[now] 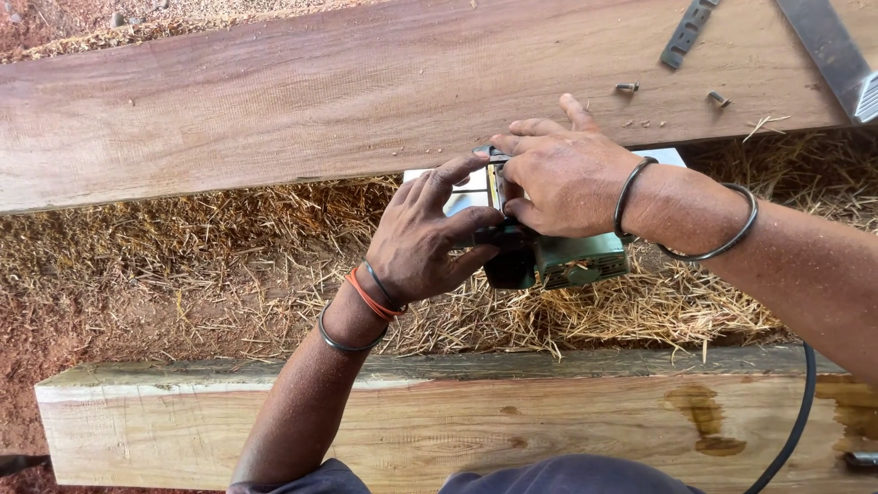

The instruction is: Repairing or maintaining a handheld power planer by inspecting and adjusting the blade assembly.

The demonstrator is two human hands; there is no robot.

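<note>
A green electric hand planer (567, 261) lies upside down on wood shavings between two timbers. My left hand (422, 236) grips its dark front end, with the fingers reaching to the shiny metal sole (462, 197). My right hand (565, 172) presses on top of the tool near the cutter, fingers curled over a small dark part that I cannot make out. Both wrists carry thin bangles.
A wide reddish plank (274, 101) runs across the top, with a flat metal blade strip (688, 32), two small bolts (627, 88) and a steel square (837, 50) on it. A pale beam (439, 421) lies near me. A black cable (794, 421) hangs at right.
</note>
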